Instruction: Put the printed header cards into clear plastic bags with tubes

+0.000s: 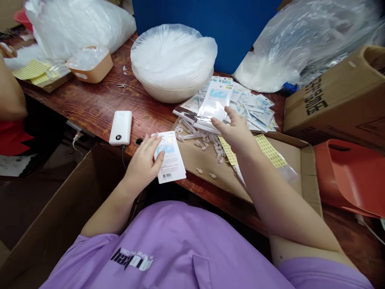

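My left hand [146, 158] lies over the upper left of a white printed card [170, 164] with a barcode at the table's front edge. Its fingers are stretched out and the thumb rests on the card's face. My right hand [231, 125] is open, thumb and fingers apart, at the lower end of a glossy white packet [215, 98]. I cannot tell whether it touches that packet. More flat printed packets [258, 114] are heaped behind and to the right. Small clear plastic pieces [218, 148] lie scattered in the cardboard tray [192, 158] between my hands.
A bagged white mass fills a large bowl [168, 90] at the back. A power bank [120, 127] with a cable lies left. Yellow sticker sheets [269, 150] lie under my right forearm. An orange tub [100, 71], cardboard box [333, 96] and red bin [327, 176] flank me; another person's arm [10, 92] is far left.
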A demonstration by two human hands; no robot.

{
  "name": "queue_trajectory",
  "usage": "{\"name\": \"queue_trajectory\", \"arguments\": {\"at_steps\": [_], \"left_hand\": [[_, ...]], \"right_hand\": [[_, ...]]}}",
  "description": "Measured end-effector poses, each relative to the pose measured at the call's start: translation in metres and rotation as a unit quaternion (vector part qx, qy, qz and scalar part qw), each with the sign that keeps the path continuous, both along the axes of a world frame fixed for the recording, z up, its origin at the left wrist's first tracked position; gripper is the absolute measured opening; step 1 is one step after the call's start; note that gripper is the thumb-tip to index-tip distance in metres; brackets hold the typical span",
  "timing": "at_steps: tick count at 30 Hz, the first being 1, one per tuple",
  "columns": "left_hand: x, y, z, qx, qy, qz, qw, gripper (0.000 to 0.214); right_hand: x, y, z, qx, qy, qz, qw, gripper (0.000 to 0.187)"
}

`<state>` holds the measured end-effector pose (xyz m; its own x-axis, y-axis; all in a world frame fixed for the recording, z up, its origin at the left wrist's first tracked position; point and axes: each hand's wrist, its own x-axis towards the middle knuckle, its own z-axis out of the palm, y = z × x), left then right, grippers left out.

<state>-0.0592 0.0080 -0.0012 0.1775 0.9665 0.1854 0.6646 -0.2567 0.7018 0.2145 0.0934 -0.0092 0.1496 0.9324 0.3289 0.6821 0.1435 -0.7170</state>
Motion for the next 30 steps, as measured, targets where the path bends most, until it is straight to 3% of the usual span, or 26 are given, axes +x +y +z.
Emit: {"name": "queue_trajectory", "arguments": {"at_steps": [2,3,4,6,9,13,18,20,23,26,28,30], "left_hand": [[-0.007,0.004,-0.003,-0.019,0.075,0.062,0.995,0.054],[-0.008,0.005,-0.005,-0.047,0.09,0.076,0.992,0.057],[-0.009,0.007,-0.007,-0.073,0.094,0.077,0.99,0.059],[-0.008,0.008,-0.009,-0.106,0.08,0.058,0.989,0.061],[-0.004,0.008,-0.011,-0.125,0.047,0.034,0.991,0.061],[-0.002,0.007,-0.014,-0.143,0.02,0.025,0.989,0.064],[-0.004,0.012,-0.018,-0.097,0.037,0.027,0.994,0.059],[-0.001,0.016,-0.012,-0.081,0.106,0.046,0.99,0.062],[0.017,0.02,0.009,0.001,0.197,0.061,0.979,0.064],[0.054,0.022,0.039,0.077,0.216,-0.05,0.972,0.055],[0.089,0.025,0.053,0.066,0.233,-0.165,0.956,0.046],[0.131,0.029,0.057,0.033,0.267,-0.27,0.924,0.038]], "right_hand": [[-0.008,-0.015,0.003,-0.001,-0.093,0.02,0.995,0.068],[-0.019,-0.029,0.004,0.011,-0.128,0.08,0.988,0.068],[-0.032,-0.044,0.004,0.027,-0.166,0.184,0.968,0.066],[-0.06,-0.074,0.0,0.056,-0.251,0.373,0.891,0.075],[-0.085,-0.105,-0.009,0.113,-0.346,0.42,0.831,0.046],[-0.077,-0.115,-0.013,0.163,-0.357,0.409,0.824,0.036],[-0.052,-0.126,-0.006,0.217,-0.313,0.356,0.853,0.033],[-0.043,-0.134,-0.006,0.251,-0.302,0.326,0.86,0.031],[-0.019,-0.15,-0.01,0.306,-0.278,0.276,0.868,0.027],[0.019,-0.177,-0.021,0.314,-0.237,0.187,0.9,0.03],[0.047,-0.199,-0.031,0.301,-0.23,0.106,0.919,0.04],[0.071,-0.222,-0.041,0.292,-0.236,0.021,0.927,0.051]]}}
